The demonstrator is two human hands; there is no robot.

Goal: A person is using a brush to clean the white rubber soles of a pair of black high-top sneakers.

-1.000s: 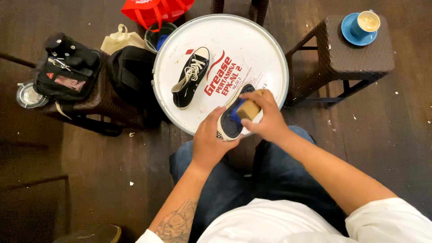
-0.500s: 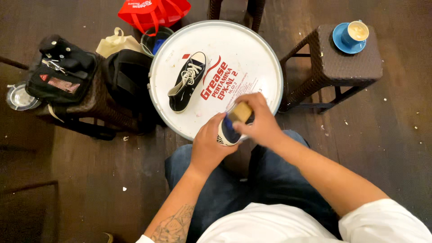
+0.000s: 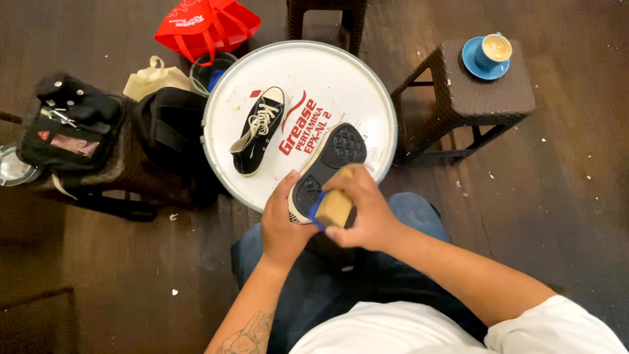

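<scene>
A black sneaker [image 3: 329, 160] is held sole-up over the near rim of a round white drum lid [image 3: 341, 78]. My left hand [image 3: 283, 223] grips its heel end from below. In my right hand [image 3: 368, 210] is a wooden brush with a blue edge [image 3: 333, 208], pressed against the sole near the heel. The matching black-and-white sneaker [image 3: 257, 130] lies on the lid's left side, laces up.
A black bag [image 3: 69, 124] and a dark pack [image 3: 171, 128] rest on a stool at left. Behind the lid sit a red bag [image 3: 206, 26], a beige bag [image 3: 154, 80] and a small bucket [image 3: 211, 69]. At right, a woven stool [image 3: 488, 92] carries a cup on a blue saucer [image 3: 488, 54].
The sneaker has turned so its full sole now shows, toe pointing away. The brush has moved down the sole toward the heel. The view shifted slightly.
</scene>
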